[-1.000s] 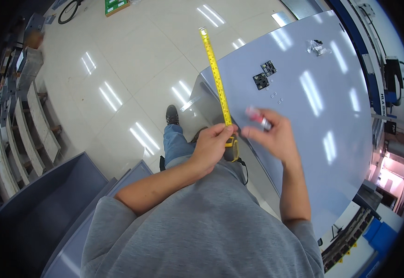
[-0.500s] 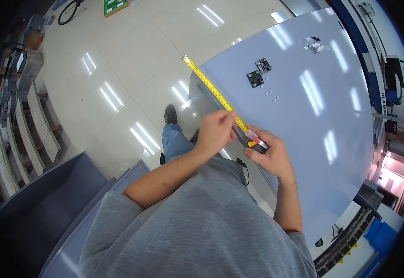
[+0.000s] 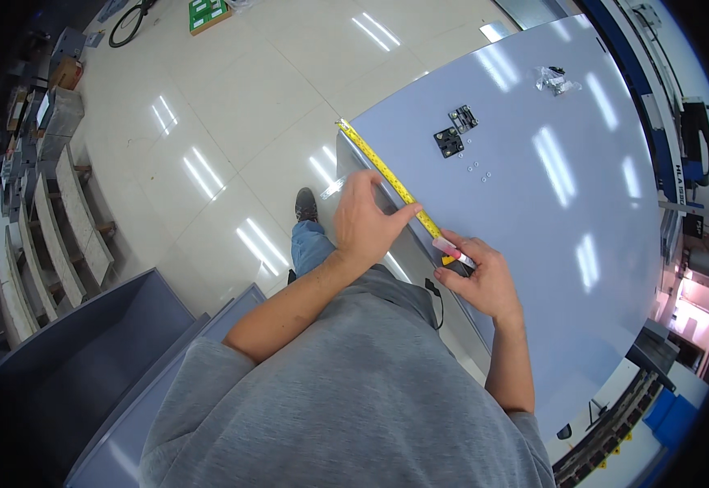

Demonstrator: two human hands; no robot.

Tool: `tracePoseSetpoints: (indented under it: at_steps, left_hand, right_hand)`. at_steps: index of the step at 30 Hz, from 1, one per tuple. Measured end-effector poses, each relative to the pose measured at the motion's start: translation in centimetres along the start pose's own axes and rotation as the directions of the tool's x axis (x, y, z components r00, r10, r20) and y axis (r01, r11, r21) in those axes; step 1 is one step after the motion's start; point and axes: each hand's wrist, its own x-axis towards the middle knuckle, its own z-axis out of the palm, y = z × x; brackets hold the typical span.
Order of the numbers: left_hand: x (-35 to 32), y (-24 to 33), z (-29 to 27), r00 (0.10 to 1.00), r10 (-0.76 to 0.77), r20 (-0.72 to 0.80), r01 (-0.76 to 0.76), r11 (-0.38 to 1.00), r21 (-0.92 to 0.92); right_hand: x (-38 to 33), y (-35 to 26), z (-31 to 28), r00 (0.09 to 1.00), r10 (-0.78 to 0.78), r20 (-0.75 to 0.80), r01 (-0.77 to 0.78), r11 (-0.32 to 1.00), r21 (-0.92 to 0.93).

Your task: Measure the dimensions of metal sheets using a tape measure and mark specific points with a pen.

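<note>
My right hand (image 3: 484, 281) grips a tape measure (image 3: 458, 265) with a dark and yellow case at the near edge of a grey-blue panel (image 3: 517, 211). A slim pink-and-white pen-like thing is held along with it. The yellow blade (image 3: 379, 164) runs out along the panel's edge, its hooked tip by the far corner. My left hand (image 3: 365, 218) is spread beside the blade. Its thumb tip reaches the blade, while the other fingers lie over the panel's folded side; their tips are partly hidden.
On the panel lie two black hinge-like fittings (image 3: 449, 142), several small white washers (image 3: 474, 167) and a clear plastic bag of small parts (image 3: 555, 81). A grey metal box (image 3: 110, 317) stands at the lower left, near slatted wooden racks (image 3: 78, 220). Machinery lines the right.
My left hand has opened from curled fingers and moved slightly left, its thumb now at the blade. The blade's tip has drawn in closer to the panel's corner.
</note>
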Motion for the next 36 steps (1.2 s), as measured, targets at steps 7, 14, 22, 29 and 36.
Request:
tracePoseSetpoints:
  at_steps: [7, 14, 22, 29, 36]
  left_hand:
    - [1.9, -2.0, 0.1, 0.929, 0.342, -0.14, -0.313, 0.929, 0.195]
    - [2.8, -1.8, 0.1, 0.928, 0.339, -0.154, -0.318, 0.937, 0.143]
    - [3.7, -2.0, -0.9, 0.925, 0.362, -0.11, -0.326, 0.91, 0.255]
    - [5.1, -2.7, -2.3, 0.9, 0.412, -0.139, -0.39, 0.906, 0.163]
    - [8.9, -4.0, -6.2, 0.963, 0.265, 0.052, -0.262, 0.964, -0.051]
  right_hand:
    - [-0.8, -0.4, 0.0, 0.997, 0.037, -0.061, -0.04, 0.998, -0.052]
    - [-1.3, 0.1, -0.2, 0.996, 0.053, -0.077, -0.068, 0.975, -0.21]
    - [-1.4, -0.3, -0.2, 0.993, 0.066, -0.101, -0.09, 0.963, -0.255]
    - [-0.7, 0.0, -0.7, 0.997, 0.068, -0.047, -0.079, 0.958, -0.277]
    - [-1.0, -0.7, -0.3, 0.99, 0.109, -0.086, -0.127, 0.962, -0.241]
